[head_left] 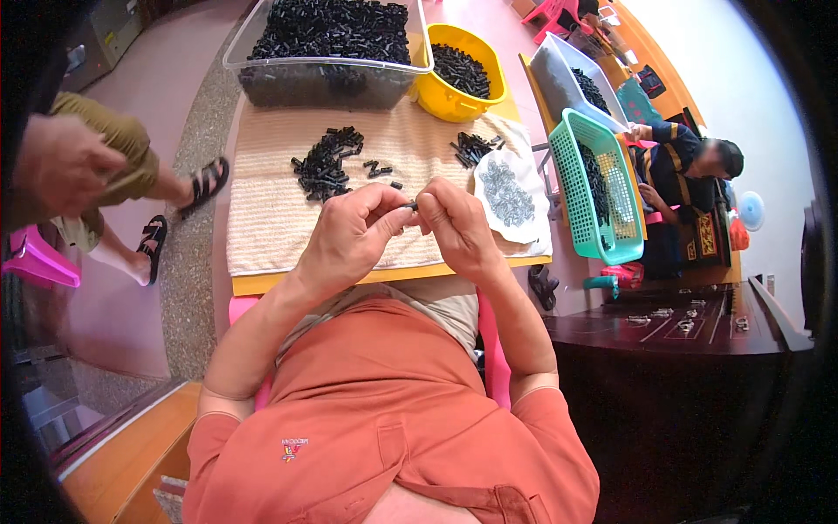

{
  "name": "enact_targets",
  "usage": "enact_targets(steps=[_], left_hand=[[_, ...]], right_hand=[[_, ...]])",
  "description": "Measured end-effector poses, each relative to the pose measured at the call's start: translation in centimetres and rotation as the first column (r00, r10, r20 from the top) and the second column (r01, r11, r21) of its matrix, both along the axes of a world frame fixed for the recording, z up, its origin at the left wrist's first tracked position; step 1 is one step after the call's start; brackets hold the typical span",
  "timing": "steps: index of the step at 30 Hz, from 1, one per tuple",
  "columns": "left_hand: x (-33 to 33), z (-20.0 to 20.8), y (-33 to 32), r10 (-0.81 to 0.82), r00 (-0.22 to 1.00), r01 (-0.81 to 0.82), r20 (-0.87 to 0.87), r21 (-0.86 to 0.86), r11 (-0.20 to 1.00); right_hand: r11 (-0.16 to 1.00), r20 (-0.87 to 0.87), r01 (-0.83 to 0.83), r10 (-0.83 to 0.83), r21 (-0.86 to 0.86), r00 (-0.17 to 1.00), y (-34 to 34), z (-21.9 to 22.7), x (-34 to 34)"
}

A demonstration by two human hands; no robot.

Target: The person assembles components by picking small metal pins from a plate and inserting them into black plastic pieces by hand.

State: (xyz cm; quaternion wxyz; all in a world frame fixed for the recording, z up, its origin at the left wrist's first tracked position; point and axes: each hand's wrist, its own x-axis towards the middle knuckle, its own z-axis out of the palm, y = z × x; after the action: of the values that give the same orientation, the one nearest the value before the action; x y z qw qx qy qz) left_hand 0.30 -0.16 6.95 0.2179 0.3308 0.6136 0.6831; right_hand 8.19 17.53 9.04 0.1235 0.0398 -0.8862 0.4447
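Note:
Over the near edge of a towel-covered table, my left hand [347,229] pinches a small black tube-shaped piece [410,206] between thumb and forefinger. My right hand [456,225] meets it, fingertips closed at the piece's right end; whatever they hold is hidden. Beyond my left hand lies a heap of black pieces [325,166], with a few loose pieces [377,169] beside it. A smaller black pile [474,148] lies farther right. Next to my right hand, a white sheet or shallow dish [529,229] bears many tiny clear parts [506,194].
At the table's far side stand a clear bin [323,74] and a yellow tub [454,106], both holding black pieces. A green basket [620,249] and a white bin [559,83] stand to the right, near a seated person [685,175]. Another person's leg [113,140] is at left.

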Motion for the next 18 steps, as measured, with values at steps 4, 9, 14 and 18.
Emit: enact_targets(steps=[4, 9, 14, 18], left_hand=[[-0.4, -0.6, 0.1, -0.048, 0.996, 0.047, 0.070, 0.020, 0.999], [-0.8, -1.3, -0.1, -0.147, 0.972, 0.131, 0.181, 0.094, 0.987], [-0.8, -1.9, 0.1, -0.148, 0.972, 0.135, 0.180, 0.086, 0.987], [-0.5, -1.7, 0.2, -0.098, 0.988, 0.096, 0.117, 0.024, 0.995]], right_hand=[[0.987, -0.215, 0.002, 0.034, 0.162, 0.976, 0.2, -0.9, -0.2], [0.951, -0.387, 0.028, 0.098, 0.307, 0.917, 0.1, -1.2, -0.3], [0.969, -0.376, -0.005, 0.101, 0.248, 0.921, 0.3, -1.8, -0.3], [0.986, -0.056, 0.000, -0.010, -0.168, 0.998, -0.1, -2.1, 0.3]])
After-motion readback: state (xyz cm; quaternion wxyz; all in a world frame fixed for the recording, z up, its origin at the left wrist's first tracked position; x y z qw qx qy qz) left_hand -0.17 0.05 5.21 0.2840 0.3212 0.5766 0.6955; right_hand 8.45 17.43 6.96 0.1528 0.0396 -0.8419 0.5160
